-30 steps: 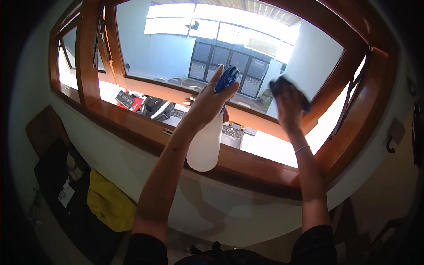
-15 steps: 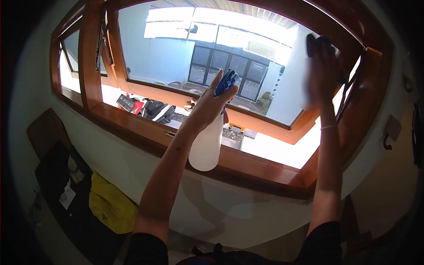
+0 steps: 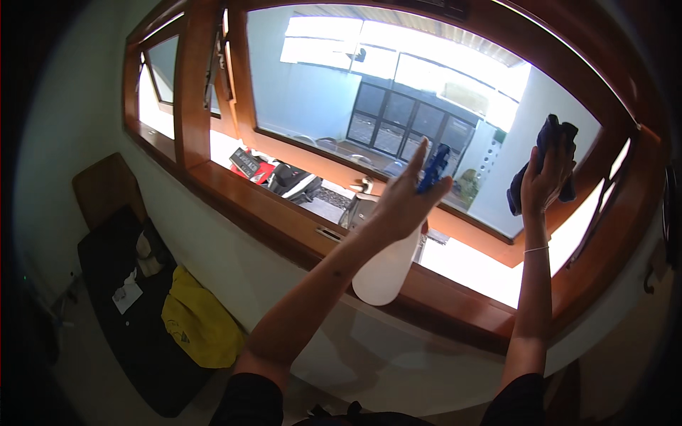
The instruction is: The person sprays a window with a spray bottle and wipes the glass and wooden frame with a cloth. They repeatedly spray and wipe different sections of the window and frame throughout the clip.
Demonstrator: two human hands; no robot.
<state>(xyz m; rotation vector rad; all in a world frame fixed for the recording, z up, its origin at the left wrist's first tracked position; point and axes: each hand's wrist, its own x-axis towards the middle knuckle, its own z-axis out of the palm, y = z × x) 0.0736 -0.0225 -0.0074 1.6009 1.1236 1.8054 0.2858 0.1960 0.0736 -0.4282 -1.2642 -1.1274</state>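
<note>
With the left hand (image 3: 401, 206) wrapped round the bottle (image 3: 387, 273) in front of the sill (image 3: 249, 206) and the right hand's (image 3: 543, 186) half-curled fingers holding the bunched cloth (image 3: 552, 135) at the pane's (image 3: 305, 92) right end, flatten the cloth and press evenly.

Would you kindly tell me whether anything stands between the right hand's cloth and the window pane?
Nothing visible does: the right hand holds the dark blue cloth over the right edge of the window pane, though contact is unclear.

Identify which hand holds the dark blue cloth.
The right hand: it holds that cloth in front of the window pane, whereas the left hand grips the white spray bottle.
</note>
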